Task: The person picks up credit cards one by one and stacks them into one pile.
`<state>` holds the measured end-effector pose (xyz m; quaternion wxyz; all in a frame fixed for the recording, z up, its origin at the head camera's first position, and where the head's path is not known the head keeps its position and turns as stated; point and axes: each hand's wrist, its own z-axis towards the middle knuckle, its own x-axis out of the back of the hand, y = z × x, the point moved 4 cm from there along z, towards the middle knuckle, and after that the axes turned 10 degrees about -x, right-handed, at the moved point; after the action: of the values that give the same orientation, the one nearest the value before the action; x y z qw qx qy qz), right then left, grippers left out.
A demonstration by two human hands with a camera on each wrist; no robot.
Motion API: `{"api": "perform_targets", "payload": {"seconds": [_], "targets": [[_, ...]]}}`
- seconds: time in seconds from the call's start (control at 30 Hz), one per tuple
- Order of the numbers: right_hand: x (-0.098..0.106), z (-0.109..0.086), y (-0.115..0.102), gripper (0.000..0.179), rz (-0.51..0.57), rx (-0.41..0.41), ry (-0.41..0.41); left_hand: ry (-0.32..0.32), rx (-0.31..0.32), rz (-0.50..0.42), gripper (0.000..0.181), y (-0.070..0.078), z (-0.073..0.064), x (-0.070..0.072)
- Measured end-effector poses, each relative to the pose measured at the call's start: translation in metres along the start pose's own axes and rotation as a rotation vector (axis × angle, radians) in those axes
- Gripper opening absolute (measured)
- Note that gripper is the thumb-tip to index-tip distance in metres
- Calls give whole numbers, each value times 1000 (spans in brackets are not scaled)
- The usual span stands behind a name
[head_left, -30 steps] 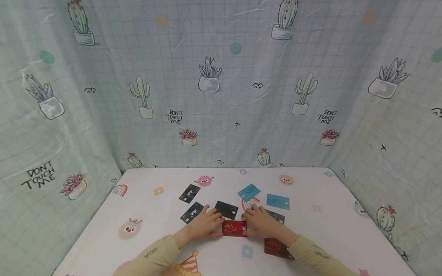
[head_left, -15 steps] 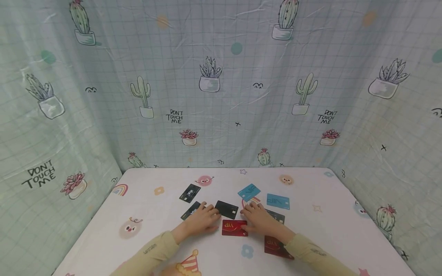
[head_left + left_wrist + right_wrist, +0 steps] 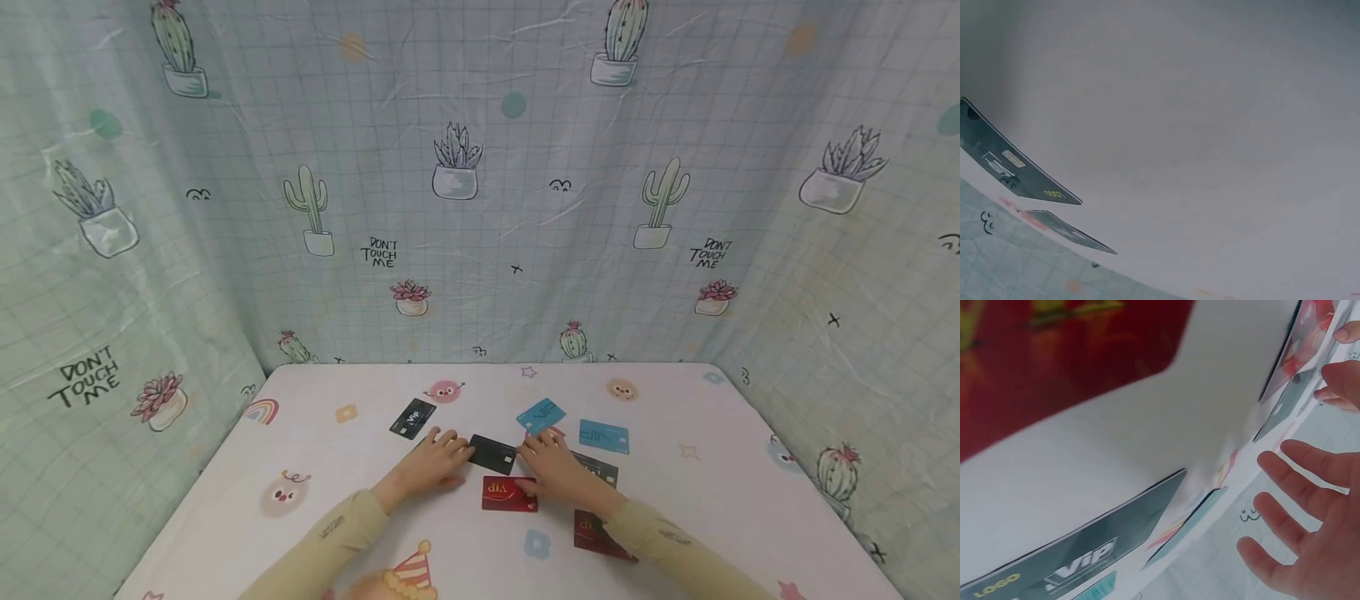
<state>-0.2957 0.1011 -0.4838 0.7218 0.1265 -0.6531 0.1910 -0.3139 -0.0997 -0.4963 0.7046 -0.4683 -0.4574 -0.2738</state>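
Both hands have moved leftward, loosely spread, flanking a black card, its long axis sideways, chip rightward.

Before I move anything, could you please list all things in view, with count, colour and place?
Black cards: four, black; two left (one mostly covered), one central, one right.
Red cards: two, red; one central, one nearer right.
Blue cards: two, blue; farther back, right of centre.
Table: one, white with coloured prints; beneath the cards.
Curtain: count unclear, pale green; behind and beside the table.
Sleeves: two, yellow-green; on both forearms.
Left hand: one, left of central black card.
Right hand: one, right of it.
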Motion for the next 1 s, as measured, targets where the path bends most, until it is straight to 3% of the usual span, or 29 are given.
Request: {"api": "perform_targets", "payload": {"seconds": [0.53, 1.0], "targets": [[-1, 19, -10, 51, -27, -15, -7, -22, 65, -59, 58, -18, 6, -10], [-7, 32, -13, 52, -45, -55, -28, -93, 88, -93, 59, -21, 22, -13]]}}
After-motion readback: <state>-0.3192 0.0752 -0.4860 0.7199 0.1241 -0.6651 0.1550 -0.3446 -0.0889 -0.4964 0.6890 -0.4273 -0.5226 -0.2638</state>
